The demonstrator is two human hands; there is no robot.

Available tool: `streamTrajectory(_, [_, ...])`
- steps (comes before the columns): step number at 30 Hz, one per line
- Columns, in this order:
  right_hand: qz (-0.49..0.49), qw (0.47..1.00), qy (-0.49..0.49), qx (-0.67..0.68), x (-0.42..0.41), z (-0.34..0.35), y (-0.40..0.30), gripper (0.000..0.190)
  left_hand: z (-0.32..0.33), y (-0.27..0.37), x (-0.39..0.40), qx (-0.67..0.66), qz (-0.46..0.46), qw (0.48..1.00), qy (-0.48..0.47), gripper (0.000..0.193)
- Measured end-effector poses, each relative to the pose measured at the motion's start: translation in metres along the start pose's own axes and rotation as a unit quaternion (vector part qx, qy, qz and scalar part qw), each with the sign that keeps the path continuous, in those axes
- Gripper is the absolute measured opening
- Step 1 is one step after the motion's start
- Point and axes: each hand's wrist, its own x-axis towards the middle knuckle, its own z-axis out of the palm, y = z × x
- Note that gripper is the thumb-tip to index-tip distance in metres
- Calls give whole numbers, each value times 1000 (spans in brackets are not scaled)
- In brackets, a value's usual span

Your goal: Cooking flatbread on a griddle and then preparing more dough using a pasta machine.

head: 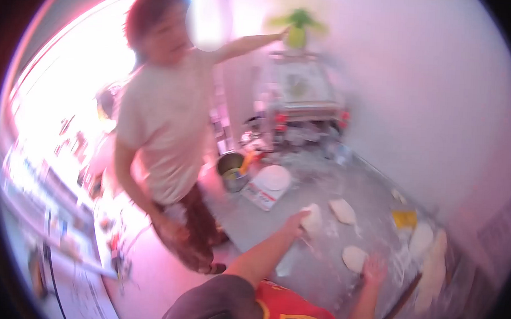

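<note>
Several flattened pieces of white dough lie on a floured grey metal worktop (pixel 261 232). My left hand (pixel 296 224) reaches forward and grips the edge of one dough piece (pixel 312 220). Just right of it, another dough piece (pixel 343 211) lies untouched. My right hand (pixel 374 269) is nearer my body, fingers somewhat spread, at the right edge of a third dough piece (pixel 354 258). Motion blur hides whether those fingertips touch it.
A co-worker (pixel 167 121) stands at the left, one arm stretched toward a green object (pixel 297 31) on top of a machine (pixel 305 89). A white scale (pixel 271 183) and metal pot (pixel 233 182) stand nearby. Right: a yellow flat piece (pixel 404 219), long dough (pixel 433 270), dark rod (pixel 399 301).
</note>
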Motion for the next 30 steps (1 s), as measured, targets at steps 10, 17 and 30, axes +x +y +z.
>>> streamTrajectory(10, [66,997,-45,5,23,7,-8,57,-7,14,-50,-42,57,997,-19,38])
streamTrajectory(17, [98,986,-27,-130,30,17,41,44,-5,9,-75,-56,73,996,-20,40])
streamTrajectory(30, [245,844,-89,-469,-28,15,162,43,-4,-22,-52,82,-87,993,8,44])
